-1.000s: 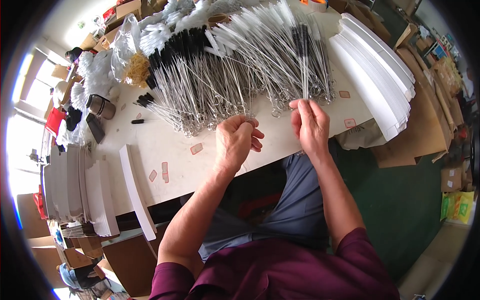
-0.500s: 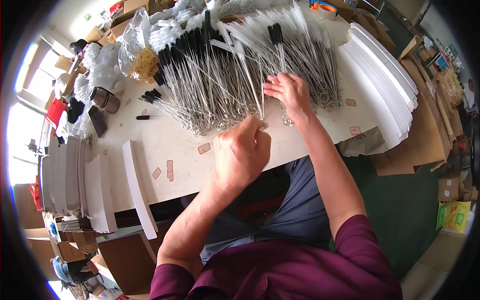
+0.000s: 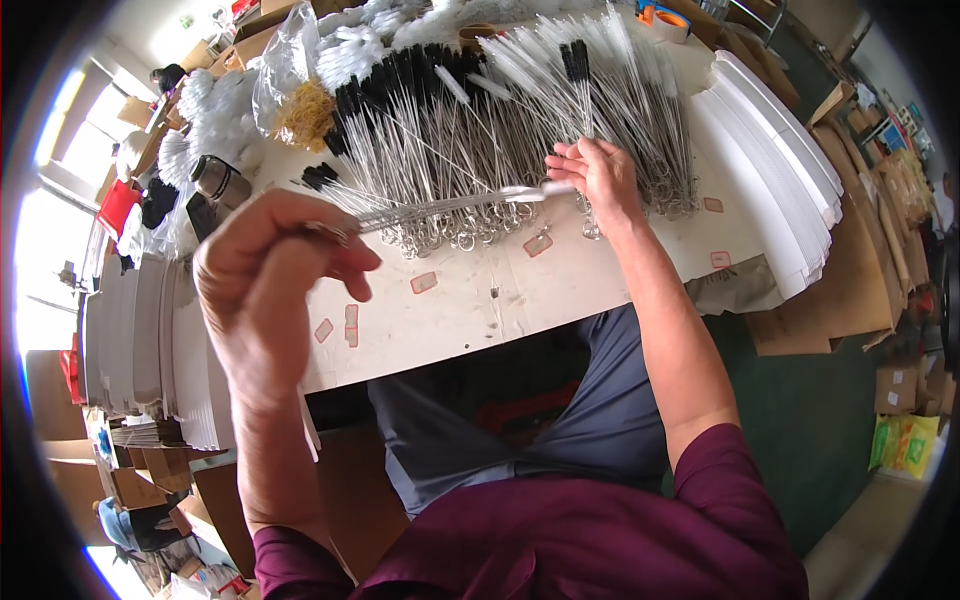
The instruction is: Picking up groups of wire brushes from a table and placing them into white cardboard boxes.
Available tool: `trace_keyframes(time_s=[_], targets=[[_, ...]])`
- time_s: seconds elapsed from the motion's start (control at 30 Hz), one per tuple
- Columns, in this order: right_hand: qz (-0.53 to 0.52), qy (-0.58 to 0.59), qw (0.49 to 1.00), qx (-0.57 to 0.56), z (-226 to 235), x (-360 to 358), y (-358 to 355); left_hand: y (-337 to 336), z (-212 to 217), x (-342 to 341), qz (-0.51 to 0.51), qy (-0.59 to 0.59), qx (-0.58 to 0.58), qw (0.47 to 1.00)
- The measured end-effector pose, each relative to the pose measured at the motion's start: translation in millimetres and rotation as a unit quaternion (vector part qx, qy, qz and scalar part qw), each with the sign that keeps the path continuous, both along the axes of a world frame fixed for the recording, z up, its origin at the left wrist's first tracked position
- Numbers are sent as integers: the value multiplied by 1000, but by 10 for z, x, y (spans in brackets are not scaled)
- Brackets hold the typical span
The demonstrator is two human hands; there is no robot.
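Note:
My left hand [image 3: 265,290], at the left over the near part of the table, is closed on thin white-tipped wire brushes [image 3: 440,206]. They lie almost level in the air, and their blurred white ends point toward my right hand [image 3: 605,182]. That hand is pinched on the stems of black-tipped wire brushes [image 3: 576,65], which stand with black bristles away from me and ring ends below my fingers. Behind both hands spreads a heap of wire brushes [image 3: 430,150] with black bristles. More wire brushes with white bristles [image 3: 530,60] lie to its right.
White folded card strips [image 3: 765,170] are stacked at the right, and others [image 3: 150,330] at the left. A clear bag [image 3: 285,60], yellow rubber bands [image 3: 305,115] and a dark cup [image 3: 220,180] stand at the far left. Tape rolls [image 3: 670,25] sit at the back right.
My left hand has moved left and toward me, swinging the white-tipped brushes from upright to nearly level. My right hand keeps its pinch, almost in place. The view has shifted slightly.

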State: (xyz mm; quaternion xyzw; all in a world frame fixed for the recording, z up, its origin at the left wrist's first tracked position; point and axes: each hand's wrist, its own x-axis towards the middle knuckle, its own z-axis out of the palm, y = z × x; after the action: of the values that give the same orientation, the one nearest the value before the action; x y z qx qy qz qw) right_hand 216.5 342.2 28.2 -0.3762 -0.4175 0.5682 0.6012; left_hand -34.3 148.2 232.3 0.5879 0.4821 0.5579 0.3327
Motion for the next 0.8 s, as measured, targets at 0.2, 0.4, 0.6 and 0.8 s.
trace_keyframes(time_s=[0.2,0.4,0.6,0.8], targets=[[0,-29,999,28,-8,-30,-43,-103,315,-355,-47,-46,-1,998],[73,-112,986,100,513,-68,-632,-222,334,-362,-57,-57,-94,992],[212,-100,950,208,778,-670,-1189,-296,343,-225,-70,-17,-147,987],[458,38,888,29,903,-958,-1488,-281,289,-331,-57,-3,-134,989]])
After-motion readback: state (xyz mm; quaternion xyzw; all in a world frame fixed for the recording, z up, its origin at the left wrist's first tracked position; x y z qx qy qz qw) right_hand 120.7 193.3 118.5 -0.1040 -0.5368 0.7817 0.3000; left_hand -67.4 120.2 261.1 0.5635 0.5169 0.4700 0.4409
